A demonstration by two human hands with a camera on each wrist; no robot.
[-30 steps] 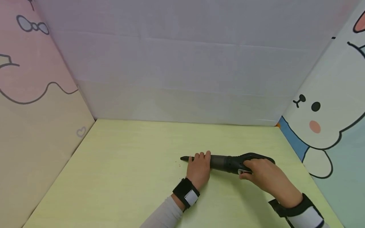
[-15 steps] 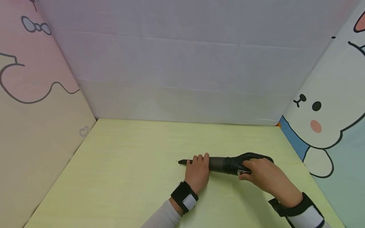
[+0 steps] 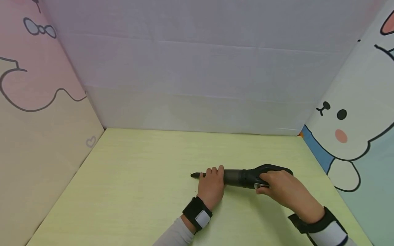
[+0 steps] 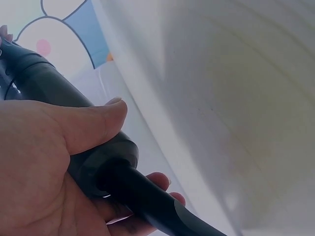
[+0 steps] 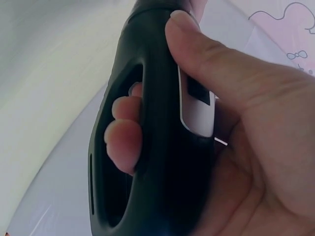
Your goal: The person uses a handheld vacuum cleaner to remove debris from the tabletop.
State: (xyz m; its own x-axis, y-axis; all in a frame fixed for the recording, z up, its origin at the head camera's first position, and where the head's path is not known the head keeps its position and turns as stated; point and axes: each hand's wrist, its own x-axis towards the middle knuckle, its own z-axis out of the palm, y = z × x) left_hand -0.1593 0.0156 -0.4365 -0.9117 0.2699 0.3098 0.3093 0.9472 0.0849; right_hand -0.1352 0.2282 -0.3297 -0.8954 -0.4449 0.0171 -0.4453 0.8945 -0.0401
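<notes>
A black handheld vacuum cleaner [image 3: 235, 177] lies nearly level above the table, its narrow nozzle [image 3: 194, 175] pointing left. My left hand [image 3: 211, 188] grips the front end, where the nozzle meets the grey barrel. The left wrist view has the thumb on one side of the barrel [image 4: 58, 83] and fingertips showing beyond the nozzle. At the rear, my right hand [image 3: 286, 188] holds the looped handle [image 5: 162, 162]. In the right wrist view its fingers pass through the loop and the thumb lies along the body, near a silvery panel [image 5: 197, 108].
The pale yellow table [image 3: 123, 184] spreads to both sides. One tiny dark speck [image 3: 195, 191] lies below the nozzle. A plain pale wall [image 3: 197, 68] rises behind, with cartoon-printed walls [image 3: 46, 136] at the left and right.
Both hands have shifted slightly left with the vacuum cleaner, and its nozzle has also come a little nearer. Small specks seen beside the nozzle earlier no longer show, except one.
</notes>
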